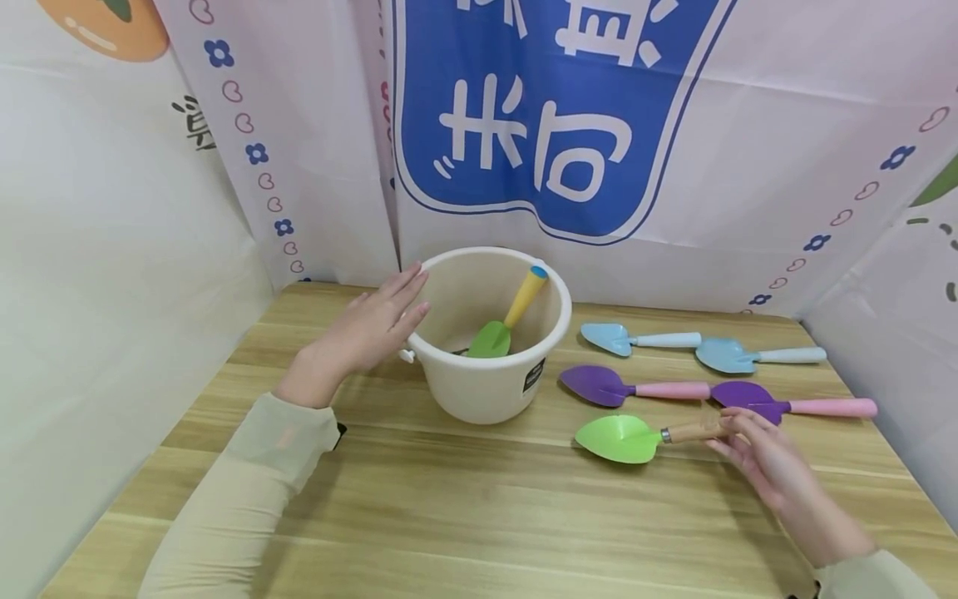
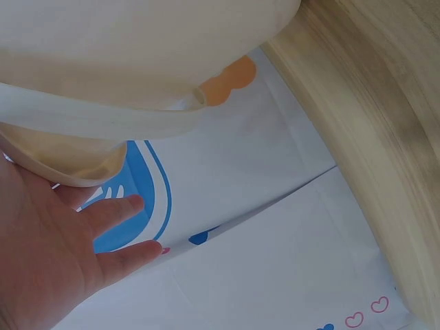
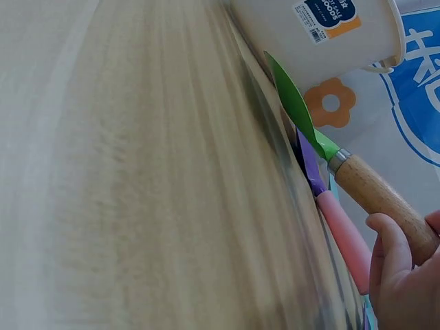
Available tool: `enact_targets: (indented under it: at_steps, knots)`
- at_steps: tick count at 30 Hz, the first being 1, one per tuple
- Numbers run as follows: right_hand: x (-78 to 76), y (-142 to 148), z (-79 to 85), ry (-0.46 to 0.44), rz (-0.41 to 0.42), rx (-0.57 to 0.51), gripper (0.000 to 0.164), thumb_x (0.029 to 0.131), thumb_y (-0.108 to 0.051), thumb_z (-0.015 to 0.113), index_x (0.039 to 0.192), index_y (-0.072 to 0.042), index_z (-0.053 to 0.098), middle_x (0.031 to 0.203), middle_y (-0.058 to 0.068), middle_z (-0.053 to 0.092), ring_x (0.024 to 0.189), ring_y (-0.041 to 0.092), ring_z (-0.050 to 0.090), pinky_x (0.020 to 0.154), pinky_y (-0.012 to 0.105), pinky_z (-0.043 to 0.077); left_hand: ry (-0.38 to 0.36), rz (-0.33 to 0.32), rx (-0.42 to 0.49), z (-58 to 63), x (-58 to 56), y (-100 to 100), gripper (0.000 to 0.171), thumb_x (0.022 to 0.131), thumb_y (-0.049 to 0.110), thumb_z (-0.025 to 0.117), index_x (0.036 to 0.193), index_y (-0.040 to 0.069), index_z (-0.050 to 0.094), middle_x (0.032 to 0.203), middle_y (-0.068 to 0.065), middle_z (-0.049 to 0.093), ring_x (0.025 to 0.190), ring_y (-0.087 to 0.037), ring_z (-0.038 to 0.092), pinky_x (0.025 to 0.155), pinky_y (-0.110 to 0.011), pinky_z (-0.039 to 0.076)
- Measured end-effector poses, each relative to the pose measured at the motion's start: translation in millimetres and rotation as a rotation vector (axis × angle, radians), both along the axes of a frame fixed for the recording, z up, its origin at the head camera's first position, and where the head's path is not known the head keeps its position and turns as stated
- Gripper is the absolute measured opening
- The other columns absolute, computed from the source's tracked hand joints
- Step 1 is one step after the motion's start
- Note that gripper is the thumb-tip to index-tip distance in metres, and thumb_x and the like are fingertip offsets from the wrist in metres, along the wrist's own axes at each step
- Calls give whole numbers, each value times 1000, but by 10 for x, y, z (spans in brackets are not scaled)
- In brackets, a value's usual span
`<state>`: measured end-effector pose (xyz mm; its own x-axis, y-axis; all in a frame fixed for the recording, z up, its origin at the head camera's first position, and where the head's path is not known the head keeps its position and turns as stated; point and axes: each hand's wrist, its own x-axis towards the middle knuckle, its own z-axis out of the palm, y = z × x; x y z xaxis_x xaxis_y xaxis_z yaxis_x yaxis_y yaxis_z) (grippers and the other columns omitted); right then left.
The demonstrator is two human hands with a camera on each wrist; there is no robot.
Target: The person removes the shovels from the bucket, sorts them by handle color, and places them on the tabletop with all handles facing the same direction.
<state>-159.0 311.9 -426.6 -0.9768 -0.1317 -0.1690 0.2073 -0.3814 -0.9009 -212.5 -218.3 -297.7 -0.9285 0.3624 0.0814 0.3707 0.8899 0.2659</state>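
My right hand (image 1: pixel 771 470) grips the wooden handle of a bright green trowel (image 1: pixel 618 438), its blade pointing left toward the bucket. In the right wrist view the green blade (image 3: pixel 292 96) stands close over the table, with fingers and thumb around the handle end. My left hand (image 1: pixel 374 320) rests at the left rim of a white bucket (image 1: pixel 479 391), fingers straight. The left wrist view has those fingers (image 2: pixel 113 213) spread beside the bucket rim. Inside the bucket leans a green trowel with a yellow handle (image 1: pixel 526 297), its blade tip partly hidden by the front wall.
Two light blue trowels (image 1: pixel 608 338) lie at the back right of the wooden table (image 1: pixel 449 516). Before them are two purple trowels with pink handles (image 1: pixel 595 384), one just behind my right hand. White printed cloth (image 1: pixel 786 150) hangs close behind the bucket.
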Motion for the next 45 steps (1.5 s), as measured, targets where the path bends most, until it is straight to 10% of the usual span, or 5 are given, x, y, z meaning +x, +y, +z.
enact_targets:
  at_steps: [12, 22, 45]
  knots:
    - [8, 35, -68, -119, 44, 47, 31, 104, 5, 44, 101, -13, 69, 108, 2, 59, 96, 11, 68, 93, 28, 57, -4, 0, 3, -16, -8, -3, 67, 111, 50, 20, 165, 11, 13, 172, -5, 2, 156, -33, 7, 121, -65, 12]
    - [-58, 270, -35, -32, 266, 140, 37, 104, 8, 49, 104, -16, 77, 108, 0, 73, 100, 11, 72, 90, 26, 57, 8, 2, 11, -10, -2, -13, 68, 111, 51, 21, 165, 12, 14, 172, -5, 3, 156, -33, 8, 121, -64, 13]
    - [-190, 414, 34, 17, 451, 299, 38, 102, 7, 54, 110, -21, 79, 110, -4, 75, 101, 8, 71, 90, 24, 57, 1, -2, 8, -7, -3, -8, 67, 111, 50, 20, 166, 12, 13, 172, -3, 1, 156, -32, 7, 121, -64, 13]
